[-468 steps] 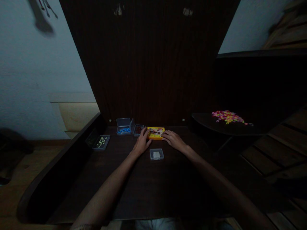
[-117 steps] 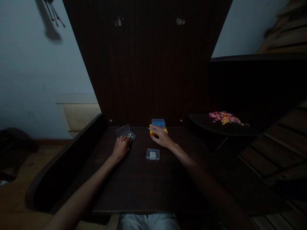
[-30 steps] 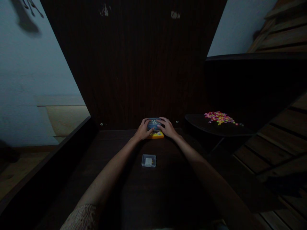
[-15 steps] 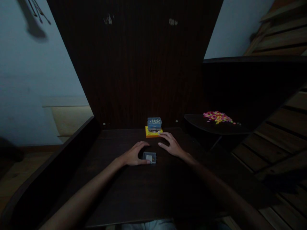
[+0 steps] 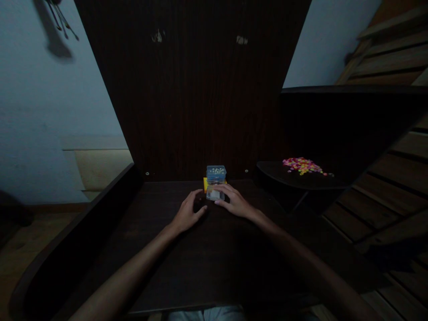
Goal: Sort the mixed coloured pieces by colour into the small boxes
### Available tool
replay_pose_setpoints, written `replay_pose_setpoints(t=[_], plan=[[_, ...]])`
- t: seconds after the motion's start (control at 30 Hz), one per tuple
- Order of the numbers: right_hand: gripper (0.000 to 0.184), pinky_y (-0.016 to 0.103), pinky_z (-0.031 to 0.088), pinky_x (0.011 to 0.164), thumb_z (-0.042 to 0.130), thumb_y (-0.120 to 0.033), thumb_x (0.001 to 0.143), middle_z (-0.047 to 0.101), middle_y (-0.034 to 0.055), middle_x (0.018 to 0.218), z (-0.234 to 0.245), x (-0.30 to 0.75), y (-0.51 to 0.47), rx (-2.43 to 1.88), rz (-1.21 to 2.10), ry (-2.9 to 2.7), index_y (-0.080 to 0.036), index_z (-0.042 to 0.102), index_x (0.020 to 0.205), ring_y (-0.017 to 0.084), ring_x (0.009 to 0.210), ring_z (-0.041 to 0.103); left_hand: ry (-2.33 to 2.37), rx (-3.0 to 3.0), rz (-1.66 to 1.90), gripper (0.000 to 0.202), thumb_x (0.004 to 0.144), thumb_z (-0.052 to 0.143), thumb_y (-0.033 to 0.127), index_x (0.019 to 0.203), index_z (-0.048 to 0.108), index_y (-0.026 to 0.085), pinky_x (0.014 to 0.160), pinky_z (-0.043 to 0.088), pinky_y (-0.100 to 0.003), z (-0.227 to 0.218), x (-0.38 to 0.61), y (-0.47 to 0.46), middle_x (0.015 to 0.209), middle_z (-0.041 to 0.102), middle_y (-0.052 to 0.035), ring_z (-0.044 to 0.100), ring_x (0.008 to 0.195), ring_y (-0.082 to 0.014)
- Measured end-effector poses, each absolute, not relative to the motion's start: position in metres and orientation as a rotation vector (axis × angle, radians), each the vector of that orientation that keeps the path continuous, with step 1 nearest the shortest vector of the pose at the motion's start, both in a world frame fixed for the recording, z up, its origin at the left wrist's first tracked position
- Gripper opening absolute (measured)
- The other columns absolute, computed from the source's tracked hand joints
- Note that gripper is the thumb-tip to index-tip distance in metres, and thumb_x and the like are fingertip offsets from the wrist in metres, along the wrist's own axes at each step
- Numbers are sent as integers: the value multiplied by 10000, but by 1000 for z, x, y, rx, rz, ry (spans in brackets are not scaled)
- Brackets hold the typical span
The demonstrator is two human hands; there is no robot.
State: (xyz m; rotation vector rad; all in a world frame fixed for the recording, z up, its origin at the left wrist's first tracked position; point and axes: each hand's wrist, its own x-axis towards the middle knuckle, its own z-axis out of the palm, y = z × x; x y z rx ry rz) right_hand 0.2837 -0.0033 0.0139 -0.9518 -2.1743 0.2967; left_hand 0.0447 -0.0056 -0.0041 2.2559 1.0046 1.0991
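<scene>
A small clear plastic box with a pale label inside is gripped by my right hand, the thumb at its near side and the fingers over its far right. Just behind it, a stack of clear blue-tinted boxes stands on a yellow box, which is now mostly covered. Small pale pieces show in the top box of the stack. My left hand rests open to the left of the held box, thumb and fingers apart, holding nothing that I can see.
All this lies on a dark wooden desk with a tall back panel and a raised left side. To the right, a corner shelf carries a heap of small pink, red and yellow pieces.
The small clear box has moved away from me, up against the stack, and is now in my right hand instead of my left. My left hand has let go. The view tilts slightly.
</scene>
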Motion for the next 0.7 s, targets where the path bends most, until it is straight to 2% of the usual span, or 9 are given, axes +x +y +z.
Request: replay_pose_setpoints(t=[0.23,0.43,0.57,0.7], plan=[[410,464,465,981,638,-224,859,625,116,1199,57,310,73,-1085,28,-2123,-192,618,1267,267,1104,578,938,2580,851,366,928,515,285,1288,506,217,1036,498,-439,-6,36,-22,1253,602,-103,580,1171,-246],[369,507,442,992,656,-156,811,665,91,1188,56,306,116,-1180,-20,-2203,-214,682,1174,280,1086,569,926,2700,679,402,931,531,311,1320,515,214,1128,416,-497,-18,19,-20,1427,509,-115,428,1370,-280],[359,503,467,958,679,-175,788,687,80,1107,51,305,128,-1226,-65,-2217,-233,707,1141,295,1053,545,940,2661,679,356,934,535,319,1277,558,226,1126,420,-505,-20,10,-20,1421,519,-110,406,1391,-278],[349,520,464,938,695,-216,785,639,100,1153,46,305,132,-1291,-198,-2193,-249,727,1131,317,1074,502,961,2614,727,319,934,539,326,1231,591,221,1120,426,-514,-24,7,-20,1405,530,-117,409,1387,-286]])
